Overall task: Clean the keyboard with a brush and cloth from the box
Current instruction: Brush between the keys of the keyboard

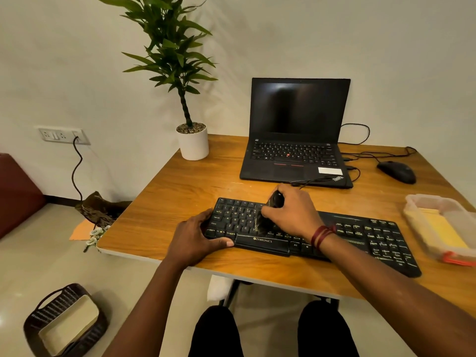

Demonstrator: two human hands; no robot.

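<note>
A wide wooden desk [185, 191] with an orange-brown grain fills the middle and right of the view and stands against a pale wall. At its far left corner stands a tall leafy green plant [177, 52] in a round white pot [193, 144]. To the right of the pot, at the far side, an open black laptop [298, 130] has a dark screen and cables running off to its right.

A long black full-size keyboard [373, 238] lies flat along the near part of the desk, in front of the laptop, with its right end angled nearer to the person. At the right edge of the desk, just beyond the keyboard's right end, sits a clear rectangular plastic box [418, 222] with an orange clip on its near side. A folded yellow cloth [441, 228] lies inside it.

On the floor, near and to the left, stands a dark woven basket [51, 305].

The person's left hand [195, 240] grips the near left corner of the keyboard, with the thumb laid along the near edge. The right hand [293, 212], with red thread bands [323, 234] at the wrist, is curled round the handle of a small black brush [275, 199]. It holds the brush over the letter keys on the left half, with the dark bristles down on the keys.

A black computer mouse [396, 171] rests on the desk, far and to the right of the laptop. A white wall socket [63, 135] on the left wall has a dark cable plugged in.
</note>
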